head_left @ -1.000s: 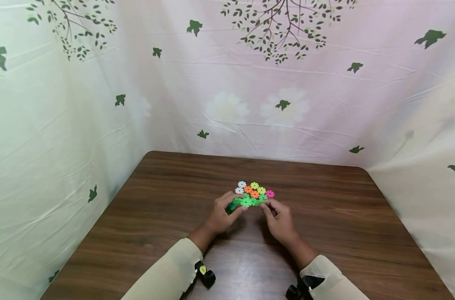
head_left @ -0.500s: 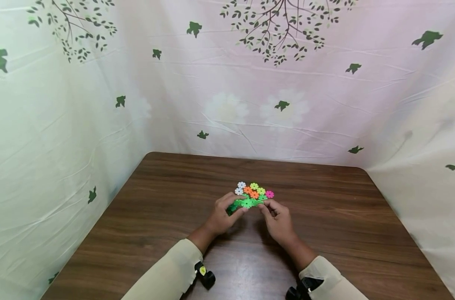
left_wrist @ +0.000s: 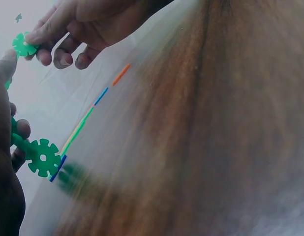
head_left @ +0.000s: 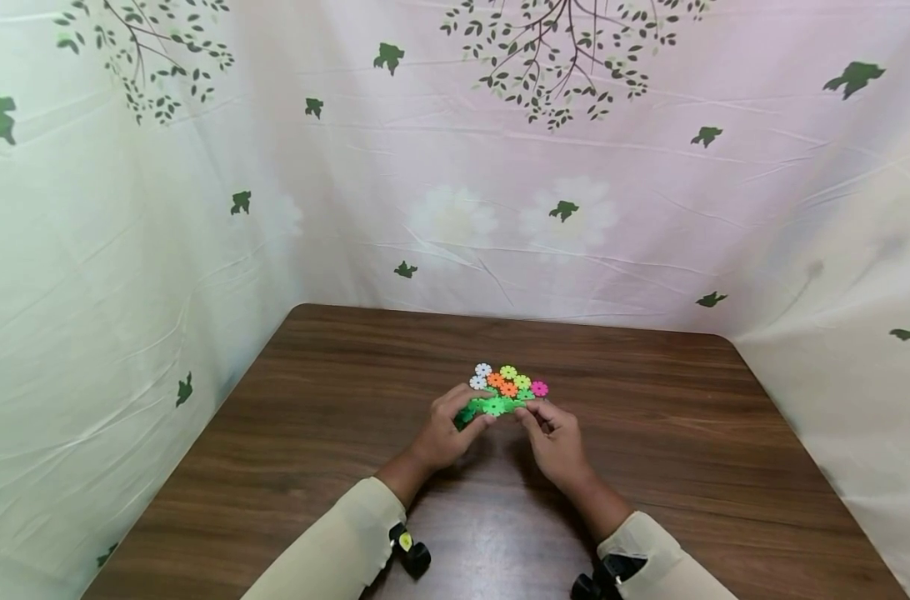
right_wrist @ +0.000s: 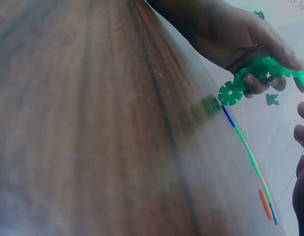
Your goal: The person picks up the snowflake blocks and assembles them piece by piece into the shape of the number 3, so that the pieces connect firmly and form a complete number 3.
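Observation:
A chain of joined green notched, flower-shaped discs (head_left: 494, 406) is held up above the table between both hands. My left hand (head_left: 442, 429) holds the chain's left part, thumb in front and fingers behind. In the right wrist view the chain (right_wrist: 258, 68) curves along the left fingers and ends in a hanging disc (right_wrist: 230, 93). My right hand (head_left: 560, 442) pinches the disc at the other end, between thumb and forefinger; this green disc (left_wrist: 25, 44) shows in the left wrist view. Whether every disc is slotted together is too small to tell.
Behind the hands, loose discs lie flat on the brown wooden table (head_left: 350, 358): white (head_left: 483, 369), orange (head_left: 508, 389), yellow (head_left: 508, 372) and pink (head_left: 540, 388). Blue discs (right_wrist: 228, 116) appear edge-on in the wrist views. A patterned cloth (head_left: 492, 167) hangs around the table.

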A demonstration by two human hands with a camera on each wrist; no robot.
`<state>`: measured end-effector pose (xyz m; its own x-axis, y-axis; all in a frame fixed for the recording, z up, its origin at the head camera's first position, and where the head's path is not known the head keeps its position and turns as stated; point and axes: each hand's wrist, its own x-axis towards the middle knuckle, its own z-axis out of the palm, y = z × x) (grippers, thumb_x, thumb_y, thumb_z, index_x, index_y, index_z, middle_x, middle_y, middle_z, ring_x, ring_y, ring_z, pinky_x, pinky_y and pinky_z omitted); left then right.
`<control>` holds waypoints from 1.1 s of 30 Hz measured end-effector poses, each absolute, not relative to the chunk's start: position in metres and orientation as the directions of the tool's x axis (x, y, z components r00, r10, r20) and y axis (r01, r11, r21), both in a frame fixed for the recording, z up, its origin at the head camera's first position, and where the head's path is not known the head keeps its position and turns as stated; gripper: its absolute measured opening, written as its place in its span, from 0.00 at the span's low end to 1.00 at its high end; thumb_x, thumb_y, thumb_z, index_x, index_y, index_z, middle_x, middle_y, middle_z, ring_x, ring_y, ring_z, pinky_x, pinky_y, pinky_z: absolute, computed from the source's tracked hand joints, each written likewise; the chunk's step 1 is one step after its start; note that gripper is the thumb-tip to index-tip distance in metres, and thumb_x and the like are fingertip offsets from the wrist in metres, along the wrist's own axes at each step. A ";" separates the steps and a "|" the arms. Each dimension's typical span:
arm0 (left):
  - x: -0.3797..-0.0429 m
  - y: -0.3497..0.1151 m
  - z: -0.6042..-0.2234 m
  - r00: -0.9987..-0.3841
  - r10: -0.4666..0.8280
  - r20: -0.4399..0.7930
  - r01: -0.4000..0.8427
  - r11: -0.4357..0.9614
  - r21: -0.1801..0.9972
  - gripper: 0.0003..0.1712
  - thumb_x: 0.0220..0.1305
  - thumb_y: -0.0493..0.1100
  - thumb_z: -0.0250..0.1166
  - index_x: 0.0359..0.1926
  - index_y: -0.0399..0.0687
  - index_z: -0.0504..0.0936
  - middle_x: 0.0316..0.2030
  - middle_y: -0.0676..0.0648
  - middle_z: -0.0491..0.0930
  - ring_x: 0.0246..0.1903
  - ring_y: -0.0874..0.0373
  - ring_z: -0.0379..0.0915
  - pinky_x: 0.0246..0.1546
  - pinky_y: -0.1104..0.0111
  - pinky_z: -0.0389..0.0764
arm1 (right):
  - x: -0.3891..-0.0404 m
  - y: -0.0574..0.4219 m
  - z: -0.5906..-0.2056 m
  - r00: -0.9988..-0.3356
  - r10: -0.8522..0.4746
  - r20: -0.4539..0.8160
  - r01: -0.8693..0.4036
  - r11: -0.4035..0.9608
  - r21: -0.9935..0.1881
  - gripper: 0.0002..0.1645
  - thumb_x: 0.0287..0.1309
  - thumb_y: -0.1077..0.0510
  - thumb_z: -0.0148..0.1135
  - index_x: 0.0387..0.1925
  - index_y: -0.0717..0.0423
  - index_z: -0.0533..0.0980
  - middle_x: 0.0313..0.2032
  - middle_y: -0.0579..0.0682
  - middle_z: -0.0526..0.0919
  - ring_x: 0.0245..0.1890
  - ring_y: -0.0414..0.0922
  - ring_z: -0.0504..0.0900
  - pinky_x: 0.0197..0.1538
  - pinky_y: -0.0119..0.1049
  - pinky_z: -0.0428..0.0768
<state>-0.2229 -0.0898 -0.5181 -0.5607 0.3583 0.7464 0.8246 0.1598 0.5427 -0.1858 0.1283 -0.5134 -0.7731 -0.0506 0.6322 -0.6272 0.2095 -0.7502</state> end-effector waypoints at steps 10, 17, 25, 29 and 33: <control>-0.223 -0.091 -0.518 -0.554 0.389 0.736 0.826 0.151 0.543 0.19 0.70 0.33 0.74 0.60 0.38 0.86 0.47 0.42 0.87 0.40 0.56 0.80 0.42 0.68 0.85 | -0.186 0.127 -0.513 -0.762 -0.062 0.645 -0.645 0.167 -0.746 0.07 0.65 0.79 0.66 0.38 0.73 0.87 0.31 0.67 0.88 0.32 0.30 0.84 0.33 0.21 0.79; -0.220 -0.091 -0.516 -0.614 0.417 0.670 0.772 0.145 0.619 0.19 0.71 0.32 0.73 0.61 0.39 0.87 0.51 0.41 0.86 0.48 0.51 0.83 0.51 0.64 0.86 | -0.184 0.128 -0.512 -0.779 -0.071 0.623 -0.625 0.175 -0.761 0.07 0.65 0.78 0.66 0.39 0.73 0.88 0.29 0.66 0.88 0.28 0.29 0.77 0.29 0.23 0.76; -0.217 -0.090 -0.513 -0.656 0.448 0.607 0.728 0.165 0.665 0.19 0.72 0.32 0.72 0.62 0.35 0.87 0.51 0.39 0.85 0.49 0.53 0.83 0.52 0.65 0.85 | -0.182 0.133 -0.511 -0.834 -0.108 0.541 -0.551 0.168 -0.817 0.08 0.71 0.75 0.64 0.44 0.74 0.88 0.32 0.69 0.90 0.33 0.33 0.88 0.37 0.33 0.88; -0.217 -0.089 -0.513 -0.662 0.454 0.596 0.718 0.159 0.677 0.19 0.72 0.32 0.71 0.62 0.33 0.87 0.52 0.39 0.86 0.52 0.54 0.84 0.54 0.65 0.86 | -0.182 0.133 -0.510 -0.852 -0.109 0.511 -0.523 0.168 -0.836 0.08 0.72 0.73 0.64 0.45 0.74 0.88 0.32 0.68 0.90 0.32 0.35 0.88 0.37 0.36 0.89; -0.217 -0.088 -0.512 -0.645 0.442 0.624 0.739 0.151 0.657 0.19 0.71 0.31 0.72 0.61 0.31 0.87 0.51 0.38 0.87 0.49 0.53 0.84 0.52 0.65 0.87 | -0.183 0.132 -0.509 -0.864 -0.104 0.493 -0.504 0.161 -0.849 0.08 0.72 0.73 0.64 0.43 0.74 0.88 0.31 0.68 0.90 0.32 0.39 0.89 0.37 0.38 0.90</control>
